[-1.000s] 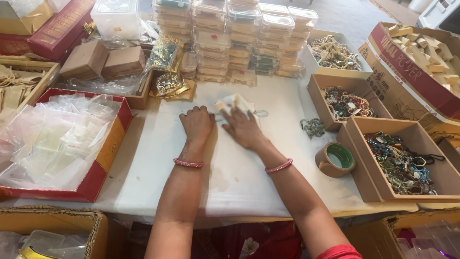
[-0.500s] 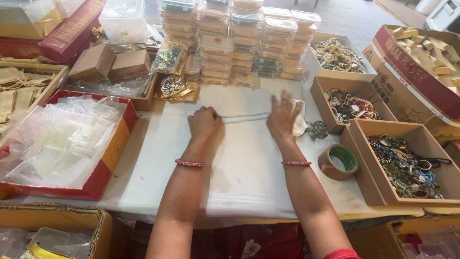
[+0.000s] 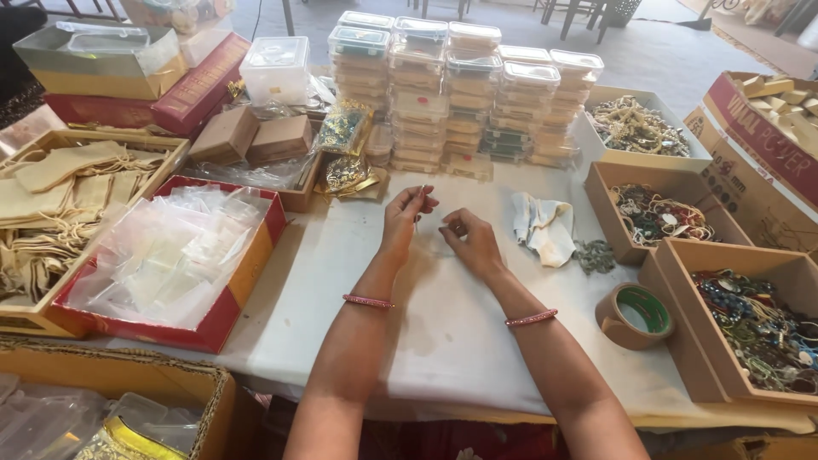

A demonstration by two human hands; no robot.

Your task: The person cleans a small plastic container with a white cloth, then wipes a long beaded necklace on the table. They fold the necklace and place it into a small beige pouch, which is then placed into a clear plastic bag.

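My left hand (image 3: 406, 215) is raised off the white table cover (image 3: 443, 332), its fingertips pinched on one end of a thin strand (image 3: 423, 195). Just to its right, my right hand (image 3: 470, 244) rests on the cover and pinches the other end, which is too small to make out. The hands are a few centimetres apart. Each wrist wears a pink bangle. A crumpled white cloth (image 3: 542, 227) and a small green beaded piece (image 3: 595, 255) lie just right of my right hand.
A tape roll (image 3: 635, 317) sits at the right. Cardboard boxes of beaded jewellery (image 3: 658, 215) (image 3: 751, 322) line the right edge. Stacks of clear lidded containers (image 3: 464, 85) stand behind. On the left is a red box of clear pouches (image 3: 170, 260), with cloth pouches (image 3: 60, 192) beyond it.
My hands were spread apart, flat on the cover, with the strand stretched between them. They have drawn together at the middle, fingers pinched, and the left hand has lifted.
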